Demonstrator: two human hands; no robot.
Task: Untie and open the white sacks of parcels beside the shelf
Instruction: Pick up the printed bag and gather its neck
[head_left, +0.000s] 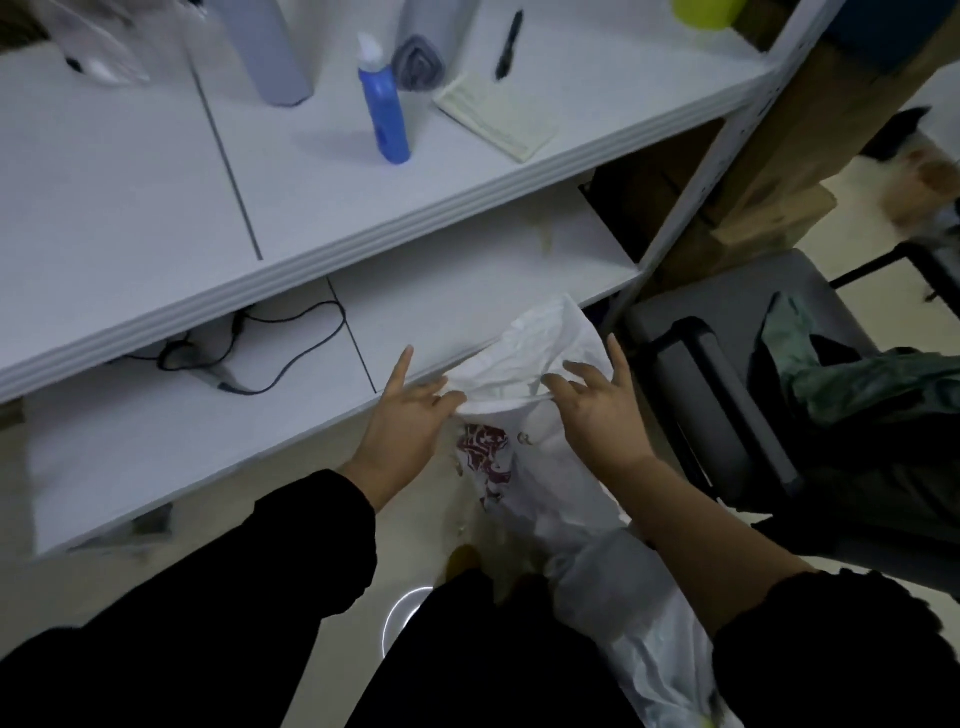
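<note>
Beside the lower board of the white shelf (208, 452), the white sack (540, 467) stands on the floor with its red print facing up and its neck gathered. The left hand (405, 426) pinches the neck fabric, index finger straight. The right hand (597, 415) touches the opposite side of the neck, fingers spread; whether it grips cannot be determined. Upper board: blue bottle (384, 114), pen (509, 47), notepad (496, 119).

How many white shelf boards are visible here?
2: the upper white shelf board holds a blue plastic bottle; the lower white shelf board holds a black cable. More may be hidden.
</note>
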